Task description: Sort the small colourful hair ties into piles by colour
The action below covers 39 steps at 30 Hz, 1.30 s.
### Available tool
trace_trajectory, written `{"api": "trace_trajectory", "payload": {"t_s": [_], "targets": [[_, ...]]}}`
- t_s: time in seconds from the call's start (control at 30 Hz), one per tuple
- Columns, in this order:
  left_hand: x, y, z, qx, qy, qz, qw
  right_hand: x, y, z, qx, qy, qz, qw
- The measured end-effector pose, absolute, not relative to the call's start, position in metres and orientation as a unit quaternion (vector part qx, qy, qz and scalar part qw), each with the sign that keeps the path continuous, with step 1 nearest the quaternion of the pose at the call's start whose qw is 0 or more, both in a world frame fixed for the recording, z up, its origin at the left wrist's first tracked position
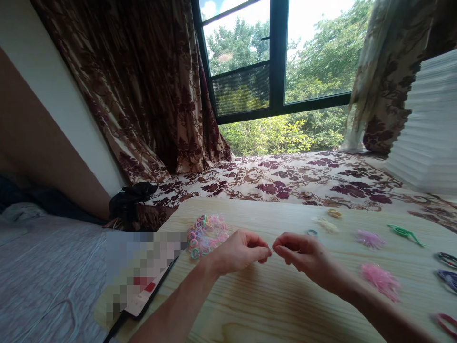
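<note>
Above the middle of the light wooden table, my left hand and my right hand face each other with fingertips nearly meeting. Both are closed in a pinch. A tiny reddish bit shows at the gap between them, too small to name. Just behind my left hand lies a pile of multicoloured small elastic bands. A light-blue band lies just beyond my right hand. To the right of that hand are a pink pile of bands and a lilac pile of bands.
Farther back on the table are a cream pile and a yellow band bundle. Green bands, purple bands and a red band lie rightward. A pixelated device is at the left edge. A floral-covered ledge runs behind.
</note>
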State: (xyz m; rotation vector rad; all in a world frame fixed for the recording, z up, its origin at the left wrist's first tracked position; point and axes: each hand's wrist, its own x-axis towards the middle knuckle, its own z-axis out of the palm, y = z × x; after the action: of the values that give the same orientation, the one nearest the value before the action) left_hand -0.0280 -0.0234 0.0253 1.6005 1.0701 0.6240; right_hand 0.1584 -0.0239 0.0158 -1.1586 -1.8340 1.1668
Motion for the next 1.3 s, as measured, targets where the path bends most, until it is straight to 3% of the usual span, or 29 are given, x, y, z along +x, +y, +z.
{"api": "trace_trajectory", "payload": {"t_s": [0.2, 0.5, 0.7, 0.97, 1.3], "targets": [[-0.028, -0.021, 0.025, 0.675, 0.494, 0.26, 0.483, 0.191, -0.013, 0.037, -0.493, -0.709, 0.455, 0.218], [-0.036, -0.01, 0.014, 0.686, 0.527, 0.304, 0.399, 0.272, -0.009, 0.079, -0.571, -0.752, 0.316, 0.087], [-0.042, -0.005, 0.011, 0.673, 0.546, 0.306, 0.394, 0.304, -0.008, 0.075, -0.629, -0.72, 0.293, 0.025], [-0.053, 0.006, 0.007, 0.669, 0.568, 0.328, 0.35, 0.305, -0.004, 0.063, -0.668, -0.672, 0.319, -0.008], [-0.066, 0.013, 0.006, 0.645, 0.581, 0.36, 0.343, 0.304, -0.007, 0.065, -0.669, -0.673, 0.312, 0.031]]}}
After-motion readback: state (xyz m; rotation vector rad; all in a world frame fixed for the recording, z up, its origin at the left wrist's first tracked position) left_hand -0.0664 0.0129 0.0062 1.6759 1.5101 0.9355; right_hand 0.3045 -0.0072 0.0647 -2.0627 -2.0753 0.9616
